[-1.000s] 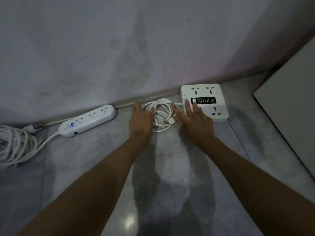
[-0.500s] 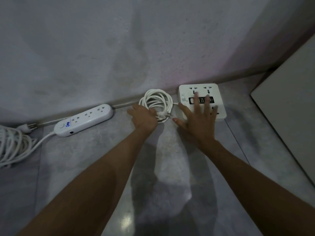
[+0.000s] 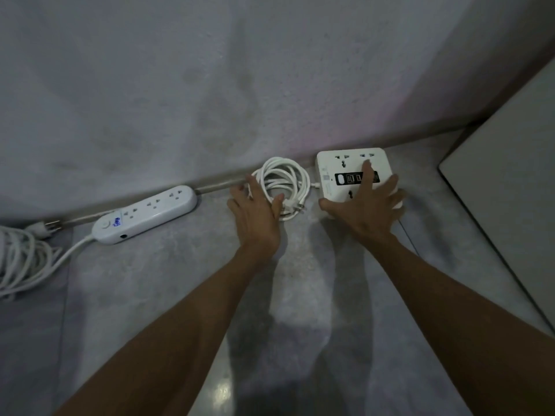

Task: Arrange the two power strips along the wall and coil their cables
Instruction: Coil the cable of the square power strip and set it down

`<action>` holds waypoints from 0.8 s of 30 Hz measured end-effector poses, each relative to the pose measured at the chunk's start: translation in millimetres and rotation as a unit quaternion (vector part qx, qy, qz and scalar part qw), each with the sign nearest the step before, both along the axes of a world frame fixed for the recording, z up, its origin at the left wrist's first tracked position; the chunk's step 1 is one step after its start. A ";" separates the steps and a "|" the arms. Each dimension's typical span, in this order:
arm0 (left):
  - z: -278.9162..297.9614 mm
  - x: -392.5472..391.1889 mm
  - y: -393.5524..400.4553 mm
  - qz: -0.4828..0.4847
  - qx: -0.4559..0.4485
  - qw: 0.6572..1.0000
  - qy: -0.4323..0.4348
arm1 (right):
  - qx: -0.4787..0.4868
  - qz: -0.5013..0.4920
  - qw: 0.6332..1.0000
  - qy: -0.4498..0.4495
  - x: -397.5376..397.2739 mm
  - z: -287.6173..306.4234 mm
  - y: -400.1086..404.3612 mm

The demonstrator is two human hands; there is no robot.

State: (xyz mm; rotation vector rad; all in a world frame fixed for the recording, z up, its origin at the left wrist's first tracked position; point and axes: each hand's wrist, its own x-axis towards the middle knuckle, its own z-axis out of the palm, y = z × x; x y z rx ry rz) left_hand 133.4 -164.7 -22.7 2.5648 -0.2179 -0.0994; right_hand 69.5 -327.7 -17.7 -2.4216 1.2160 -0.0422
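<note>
Grey, mottled floor tiles (image 3: 168, 295) with a dull sheen fill the lower half of the frame and meet a pale, rough-looking wall (image 3: 210, 85) along a thin skirting line. At the right edge a flat, light-coloured panel (image 3: 510, 181) with a straight dark border cuts in at an angle, close to the square strip's right side.

Centre right, hard against the wall, lies the square white power strip (image 3: 336, 166), rounded at its corners, with sockets on top and a black band of ports across its middle. The right hand (image 3: 365, 202) lies spread flat over it, fingers straight and splayed, thumb at the near left corner, pressing rather than grasping. Just left of it, the coiled white cable (image 3: 285, 178) forms a tidy round loop touching the wall line, its plug (image 3: 295, 207) at the near side. The left hand (image 3: 258, 211) rests on the loop's left part, fingers extended and relaxed, not clenched.

Centre left, the long oval power strip (image 3: 147, 214), smooth white plastic with a round switch and blue writing, sits slanted along the wall. Its cord runs to a loose bundle of white cable (image 3: 21, 259) at the left edge, with a pronged plug (image 3: 45, 228) beside it.
</note>
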 end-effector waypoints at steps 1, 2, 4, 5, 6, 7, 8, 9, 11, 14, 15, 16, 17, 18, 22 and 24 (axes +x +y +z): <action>-1.1 -1.1 3.3 -0.020 0.013 1.000 -0.018 | -0.021 0.018 1.000 -0.014 -2.4 0.4 0.0; -3.6 -2.7 6.9 -0.042 0.025 0.998 -0.032 | -0.046 0.039 0.998 -0.031 -5.0 0.6 0.3; -10.3 -7.1 14.1 -0.094 0.057 0.992 -0.066 | -0.086 0.089 0.990 -0.065 -8.6 0.6 0.9; -12.6 -9.3 16.9 -0.115 0.073 0.987 -0.086 | -0.102 0.111 0.986 -0.077 -9.2 0.5 0.6; -15.7 -9.6 18.4 -0.128 0.084 0.983 -0.105 | -0.113 0.129 0.982 -0.083 -8.9 0.0 0.0; -16.7 -8.5 18.3 -0.138 0.087 0.980 -0.113 | -0.115 0.139 0.980 -0.083 -8.1 -1.0 -0.8; -17.7 -7.6 16.8 -0.147 0.087 0.979 -0.113 | -0.107 0.141 0.981 -0.077 -7.2 -2.0 -1.2; -19.3 -6.7 14.7 -0.156 0.080 0.978 -0.109 | -0.089 0.138 0.984 -0.066 -6.5 -3.4 -1.0; -20.5 -3.7 11.8 -0.171 0.047 0.979 -0.098 | -0.058 0.128 0.989 -0.043 -3.8 -7.0 1.2; -19.7 3.8 11.1 -0.184 -0.028 0.982 -0.039 | -0.062 0.135 0.989 -0.003 1.6 -9.7 3.7; -18.8 5.7 12.8 -0.190 -0.042 0.981 -0.015 | -0.067 0.140 0.988 0.010 2.3 -9.7 3.4; -18.8 6.2 15.0 -0.203 -0.034 0.979 -0.004 | -0.077 0.148 0.986 0.022 2.0 -10.3 2.7; -18.0 4.8 17.1 -0.223 -0.008 0.975 -0.012 | -0.096 0.158 0.982 0.033 1.2 -11.7 1.8; -18.8 2.4 19.0 -0.243 0.024 0.969 -0.033 | -0.123 0.170 0.977 0.039 -0.4 -13.4 1.3; -28.3 2.1 17.7 -0.255 0.128 0.954 -0.087 | -0.148 0.196 0.969 0.006 -5.0 -23.3 2.7; -24.9 9.2 12.0 -0.242 0.149 0.957 -0.050 | -0.152 0.197 0.969 -0.003 -4.6 -28.2 2.6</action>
